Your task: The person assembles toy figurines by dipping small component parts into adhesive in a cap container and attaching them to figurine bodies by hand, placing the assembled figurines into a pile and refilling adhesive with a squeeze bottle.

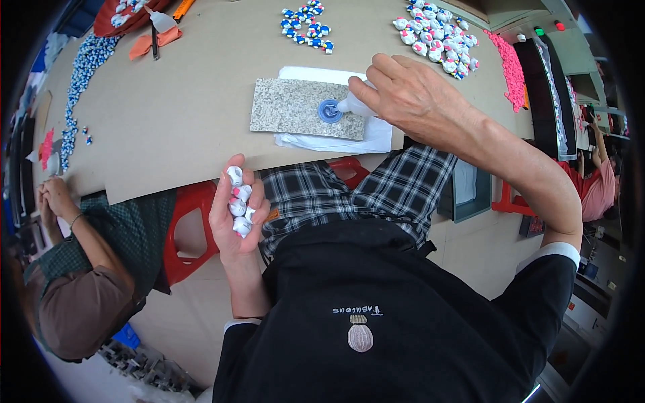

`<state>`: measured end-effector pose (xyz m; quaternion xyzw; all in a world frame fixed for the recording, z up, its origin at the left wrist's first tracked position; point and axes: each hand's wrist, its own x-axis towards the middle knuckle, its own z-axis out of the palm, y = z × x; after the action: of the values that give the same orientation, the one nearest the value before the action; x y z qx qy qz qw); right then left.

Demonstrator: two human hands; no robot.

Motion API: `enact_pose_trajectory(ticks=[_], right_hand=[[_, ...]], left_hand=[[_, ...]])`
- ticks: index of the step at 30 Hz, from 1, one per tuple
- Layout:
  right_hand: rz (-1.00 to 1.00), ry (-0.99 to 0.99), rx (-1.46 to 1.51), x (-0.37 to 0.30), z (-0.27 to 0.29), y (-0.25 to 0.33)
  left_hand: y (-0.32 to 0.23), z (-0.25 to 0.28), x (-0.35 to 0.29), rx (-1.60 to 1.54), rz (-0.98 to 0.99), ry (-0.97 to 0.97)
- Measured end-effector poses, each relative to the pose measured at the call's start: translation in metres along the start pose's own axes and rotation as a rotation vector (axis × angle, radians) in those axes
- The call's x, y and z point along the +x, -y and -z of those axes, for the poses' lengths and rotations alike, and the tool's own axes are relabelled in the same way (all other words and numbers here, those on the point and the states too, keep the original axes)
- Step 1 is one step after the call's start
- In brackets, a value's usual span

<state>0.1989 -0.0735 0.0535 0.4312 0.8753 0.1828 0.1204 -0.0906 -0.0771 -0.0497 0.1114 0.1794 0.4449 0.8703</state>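
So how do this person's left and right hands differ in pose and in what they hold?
Pose: the left hand is palm up with curled fingers; the right hand shows its back.
Load: the left hand cradles several rounded white-and-pink figurine pieces; the right hand grips one whitish bottle, its tip at a small round blue dish.
Place: the left hand is by the table's near edge; the right hand is above the tabletop.
Shared: both are bare.

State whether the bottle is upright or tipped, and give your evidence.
Tipped: the bottle slants sideways from the right hand, its nozzle at the blue dish.
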Motion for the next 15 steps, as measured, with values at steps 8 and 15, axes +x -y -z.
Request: enact_pose_trajectory(ticks=[8,15], right_hand=[[0.006,-0.057,-0.003,-0.0027,-0.0044,0.0004],[-0.029,-0.049,0.054,-0.0057,-0.0054,0.0025]], left_hand=[[0.0003,-0.0017,0.0004,-0.001,0.004,0.004],[0.0001,-0.0027,0.0005,0.005,0.012,0.011]])
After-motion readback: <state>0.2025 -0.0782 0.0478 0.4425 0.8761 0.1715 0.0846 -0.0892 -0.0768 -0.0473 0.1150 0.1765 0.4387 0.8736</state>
